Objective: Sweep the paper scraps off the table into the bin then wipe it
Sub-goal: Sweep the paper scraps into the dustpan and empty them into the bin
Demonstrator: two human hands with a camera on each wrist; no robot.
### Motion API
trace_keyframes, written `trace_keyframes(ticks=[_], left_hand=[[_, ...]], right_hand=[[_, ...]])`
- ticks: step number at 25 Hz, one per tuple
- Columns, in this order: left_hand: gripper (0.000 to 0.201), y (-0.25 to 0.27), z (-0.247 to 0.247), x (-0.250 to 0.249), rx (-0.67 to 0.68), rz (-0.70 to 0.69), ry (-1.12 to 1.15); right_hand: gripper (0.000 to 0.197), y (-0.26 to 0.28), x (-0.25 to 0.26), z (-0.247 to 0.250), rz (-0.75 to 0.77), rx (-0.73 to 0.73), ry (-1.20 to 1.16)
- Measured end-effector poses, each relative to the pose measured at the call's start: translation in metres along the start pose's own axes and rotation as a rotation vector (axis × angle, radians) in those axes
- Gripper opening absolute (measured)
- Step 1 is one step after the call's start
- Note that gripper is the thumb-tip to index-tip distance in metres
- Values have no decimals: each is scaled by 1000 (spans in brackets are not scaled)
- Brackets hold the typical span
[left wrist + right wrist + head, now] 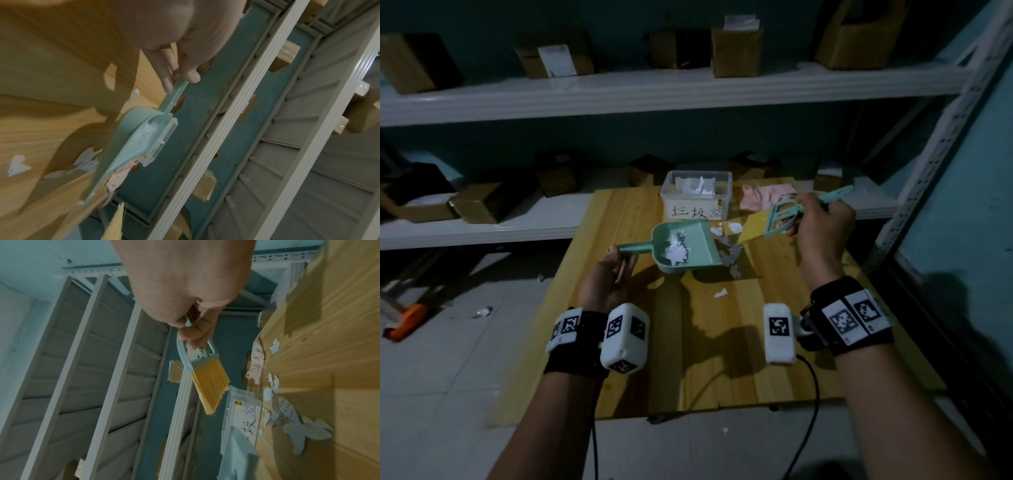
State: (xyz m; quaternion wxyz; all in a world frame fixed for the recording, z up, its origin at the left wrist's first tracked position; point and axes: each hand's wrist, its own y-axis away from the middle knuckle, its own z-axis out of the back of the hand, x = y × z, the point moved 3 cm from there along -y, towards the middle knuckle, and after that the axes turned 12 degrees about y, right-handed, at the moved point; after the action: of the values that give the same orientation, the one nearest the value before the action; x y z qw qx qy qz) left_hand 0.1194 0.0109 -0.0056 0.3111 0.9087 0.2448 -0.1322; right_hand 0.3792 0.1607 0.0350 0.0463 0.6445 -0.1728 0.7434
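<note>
My left hand (616, 262) grips the handle of a mint-green dustpan (688, 248) (131, 141) that holds several white paper scraps (678, 251). More scraps (729, 240) (273, 386) lie on the wooden table (722, 342) at the pan's open edge, and one scrap (720, 292) lies nearer me. My right hand (822, 219) (195, 331) holds a small brush (767, 222) (207, 378) with yellow bristles, raised just right of the scraps. A clear plastic bin (697, 193) (242, 412) with scraps inside and a handwritten label stands at the table's far edge. A pink cloth (763, 195) (256, 365) lies right of the bin.
White metal shelves (654, 92) with several cardboard boxes (736, 51) stand behind the table. A shelf upright (945, 130) runs along the right. On the tiled floor at left lies an orange tool (409, 320) and a few stray scraps.
</note>
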Motion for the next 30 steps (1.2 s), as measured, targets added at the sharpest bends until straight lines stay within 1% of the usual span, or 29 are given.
trace_keyframes(ticks=[1,2,5,6,7,8,9,10,11,12,13,14,15,16,17,19,21,22,24,27,30], left_hand=[[10,-1,-2,0,18,-23,14],[15,-2,-4,1,39,-49,17],[35,-16,-17,-5,89,-148,-5],[41,-22,-22,-8,114,-171,-45],[45,-26,-32,-7,118,-129,-31],[43,-35,-42,-8,91,-91,58],[35,-43,-55,-7,83,-74,111],[22,-48,-70,-3,102,-61,89],[13,-49,-84,0,140,-122,-32],[11,-50,-96,1,155,-200,-149],[20,-51,-104,1,166,-266,-209],[35,-53,-112,2,184,-318,-243],[46,-53,-119,2,184,-363,-273],[50,-54,-127,3,170,-417,-302],[48,-50,-135,5,150,-471,-348],[38,-43,-149,13,95,-532,-327],[33,-40,-161,22,86,-616,-340],[30,-40,-166,25,74,-671,-402],[26,-37,-174,30,52,-748,-542],[27,-29,-187,35,105,-850,-608],[28,-17,-196,37,154,-925,-640]], right_hand=[[22,-1,0,2,-4,-1,-3],[21,-1,1,4,-12,-2,-7],[19,-6,4,7,-43,17,-25],[18,-7,5,7,-55,21,-30],[17,-11,4,8,-66,20,-38],[17,-14,4,9,-75,16,-45],[16,-17,3,11,-82,11,-51],[15,-18,2,12,-91,7,-58],[14,-20,2,14,-103,7,-68],[11,-21,2,14,-113,13,-79],[10,-21,1,15,-123,20,-88],[9,-22,0,16,-132,27,-98],[10,-21,0,16,-140,35,-108],[10,-21,0,17,-146,44,-116],[9,-20,0,18,-149,52,-118],[4,-18,1,18,-123,67,-90],[5,-15,2,18,-69,79,-22],[6,-14,1,17,-52,91,5],[13,-11,1,17,-39,116,32],[19,-11,4,21,-20,145,16],[16,-10,7,28,0,166,-1]])
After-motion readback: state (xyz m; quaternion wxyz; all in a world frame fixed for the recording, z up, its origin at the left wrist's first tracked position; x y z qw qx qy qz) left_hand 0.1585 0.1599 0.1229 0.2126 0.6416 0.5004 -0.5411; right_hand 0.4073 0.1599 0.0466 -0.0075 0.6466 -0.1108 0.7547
